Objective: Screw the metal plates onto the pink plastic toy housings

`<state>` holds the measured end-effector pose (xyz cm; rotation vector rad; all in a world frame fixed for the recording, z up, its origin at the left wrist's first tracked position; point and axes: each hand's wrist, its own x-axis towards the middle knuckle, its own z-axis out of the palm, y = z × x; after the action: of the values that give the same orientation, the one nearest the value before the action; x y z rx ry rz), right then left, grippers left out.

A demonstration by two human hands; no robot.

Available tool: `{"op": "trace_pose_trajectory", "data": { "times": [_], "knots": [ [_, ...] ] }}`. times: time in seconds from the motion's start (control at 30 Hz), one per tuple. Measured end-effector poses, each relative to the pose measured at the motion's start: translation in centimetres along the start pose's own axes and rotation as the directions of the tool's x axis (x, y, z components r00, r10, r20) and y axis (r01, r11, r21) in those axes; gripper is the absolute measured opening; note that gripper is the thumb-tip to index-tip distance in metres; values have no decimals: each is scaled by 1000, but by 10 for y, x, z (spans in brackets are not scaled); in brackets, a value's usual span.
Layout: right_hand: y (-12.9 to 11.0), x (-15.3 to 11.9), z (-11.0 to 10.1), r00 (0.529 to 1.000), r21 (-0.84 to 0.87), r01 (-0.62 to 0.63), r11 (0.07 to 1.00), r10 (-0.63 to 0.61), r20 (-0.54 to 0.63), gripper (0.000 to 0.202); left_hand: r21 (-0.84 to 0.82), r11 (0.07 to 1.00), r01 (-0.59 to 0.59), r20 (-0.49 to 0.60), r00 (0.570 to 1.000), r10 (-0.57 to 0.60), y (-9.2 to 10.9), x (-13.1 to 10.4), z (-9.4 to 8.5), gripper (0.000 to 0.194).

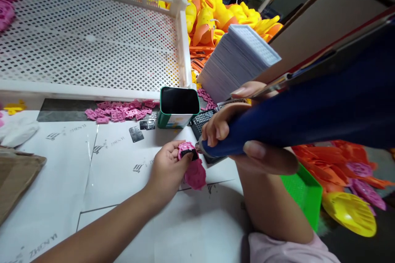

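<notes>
My left hand [168, 166] pinches a pink molded plastic part [195, 175] above the white-covered table, its thumb on a small black plate [186, 155] set in the part's upper end. In my right hand [227, 116] is a large blue power screwdriver [277, 121], fingers wrapped round its front end. The driver's tip meets the right edge of the pink part beside the black plate; its exact contact point is too small to see. Just behind the tip lies a black tray [202, 118] of small metal pieces, partly hidden by my right hand.
A white perforated crate [182, 49] stands at the back left. Before it are small pink parts [119, 111], loose black plates [136, 134] and a green tin [179, 120]. Stacked white sheets [234, 63], yellow toys [205, 20], a cardboard piece [20, 176] and a green basket [313, 197] surround the workspace.
</notes>
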<state>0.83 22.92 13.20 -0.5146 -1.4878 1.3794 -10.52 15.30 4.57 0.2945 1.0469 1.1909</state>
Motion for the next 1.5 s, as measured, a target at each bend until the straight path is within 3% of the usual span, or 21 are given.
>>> {"op": "trace_pose_trajectory", "data": {
  "times": [0.33, 0.43, 0.53, 0.67, 0.93, 1.5],
  "knots": [
    [-6, 8, -18, 998, 105, -12, 994, 6, 59, 44, 48, 999, 9, 49, 999, -11, 2, 5, -1, 50],
    [-5, 18, -30, 988, 73, 71, 995, -60, -141, 38, 47, 999, -4, 47, 999, 2, 3, 8, -2, 55],
    [9, 28, -39, 926, 27, 161, 987, -141, -350, 30, 26, 999, -20, 71, 997, 18, 3, 9, -4, 59],
    [34, 34, -44, 886, 8, 136, 991, -118, -448, 33, 22, 1000, -23, 121, 992, 20, 3, 10, -6, 56],
    [48, 35, -45, 880, 26, 121, 992, -95, -466, 32, 78, 997, 19, 99, 995, -27, 6, 11, -4, 69],
    [54, 34, -46, 886, 28, 78, 997, -56, -460, 35, 73, 997, 25, 97, 995, -32, 8, 10, -5, 60]
  ]
}}
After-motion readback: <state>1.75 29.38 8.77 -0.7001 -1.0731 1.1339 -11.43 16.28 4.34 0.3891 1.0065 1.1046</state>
